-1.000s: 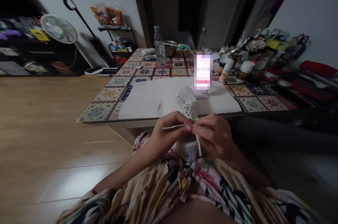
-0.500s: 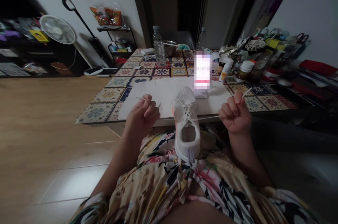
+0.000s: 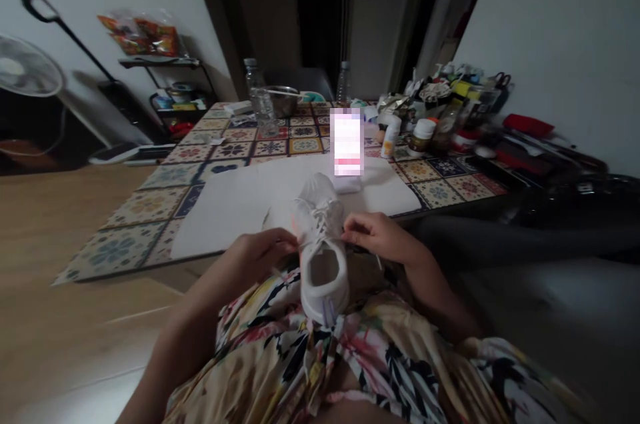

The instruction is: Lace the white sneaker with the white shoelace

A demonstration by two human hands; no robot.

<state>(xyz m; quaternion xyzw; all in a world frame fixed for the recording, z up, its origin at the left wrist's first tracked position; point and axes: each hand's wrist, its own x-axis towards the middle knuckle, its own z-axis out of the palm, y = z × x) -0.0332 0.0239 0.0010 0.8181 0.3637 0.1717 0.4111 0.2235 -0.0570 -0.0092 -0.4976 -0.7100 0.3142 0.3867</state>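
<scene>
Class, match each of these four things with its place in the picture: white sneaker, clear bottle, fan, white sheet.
Things: 1 white sneaker; 2 clear bottle; 3 fan; 4 white sheet.
Places: A far left, by the wall; B flat on the table; C between left hand and right hand, on the lap; D upright beside the metal bowl.
Pairs: 1-C, 2-D, 3-A, 4-B.

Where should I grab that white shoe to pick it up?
I'd grab the white shoe by its heel, coming from above on the near side. The heel and wide opening point toward the person, clear of the laces, while the toe points away toward the table.
</scene>
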